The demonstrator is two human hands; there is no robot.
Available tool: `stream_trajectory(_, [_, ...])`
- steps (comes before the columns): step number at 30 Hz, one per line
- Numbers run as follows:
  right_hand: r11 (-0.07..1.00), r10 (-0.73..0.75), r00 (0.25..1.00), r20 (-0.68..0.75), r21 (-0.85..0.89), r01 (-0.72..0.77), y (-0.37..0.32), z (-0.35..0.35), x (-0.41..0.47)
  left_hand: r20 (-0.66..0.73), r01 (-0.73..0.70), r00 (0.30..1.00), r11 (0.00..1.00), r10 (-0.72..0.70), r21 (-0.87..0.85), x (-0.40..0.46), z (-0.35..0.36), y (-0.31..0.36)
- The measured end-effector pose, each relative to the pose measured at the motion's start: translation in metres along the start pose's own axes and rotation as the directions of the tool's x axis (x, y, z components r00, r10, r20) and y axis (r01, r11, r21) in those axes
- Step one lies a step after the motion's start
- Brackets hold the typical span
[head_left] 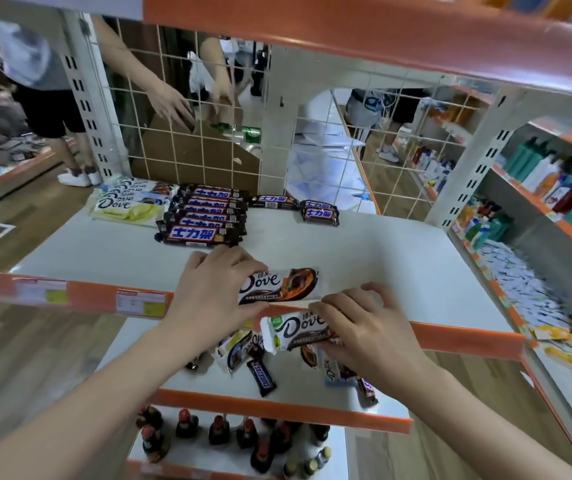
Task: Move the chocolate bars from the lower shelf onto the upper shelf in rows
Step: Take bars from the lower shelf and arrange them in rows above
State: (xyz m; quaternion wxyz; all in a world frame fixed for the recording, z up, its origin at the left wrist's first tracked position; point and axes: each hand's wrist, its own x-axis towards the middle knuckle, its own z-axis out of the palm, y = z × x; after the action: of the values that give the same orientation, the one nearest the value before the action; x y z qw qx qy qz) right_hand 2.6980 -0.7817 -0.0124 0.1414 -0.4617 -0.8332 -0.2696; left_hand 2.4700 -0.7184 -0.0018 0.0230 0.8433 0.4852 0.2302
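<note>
Hands first: your left hand (pixel 213 285) pinches a dark Dove bar (pixel 279 285) at the upper shelf (pixel 398 271) front edge, while your right hand (pixel 367 329) grips a second Dove bar (pixel 298 330) just below, at five o'clock. Toward twelve o'clock, a Snickers row (pixel 205 216) and pale Dove bars (pixel 128 202) already sit shelved. On the lower shelf (pixel 180 379), at six o'clock, several loose bars (pixel 260 374) remain, so you look roughly halfway.

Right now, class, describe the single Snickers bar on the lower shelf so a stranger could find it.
Start at the lower shelf, below the person's hands. Among the loose Dove bars, find the Snickers bar lying by itself, slanted. Its dark wrapper and English lettering mark it out.
</note>
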Motion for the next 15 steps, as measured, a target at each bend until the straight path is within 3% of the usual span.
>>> stream_trajectory(15, [0.997, 0.067, 0.998, -0.015, -0.046, -0.067, -0.015, 0.003, 0.102, -0.075, -0.008, 0.997, 0.999, 0.011, 0.044, 0.025, -0.045, -0.099])
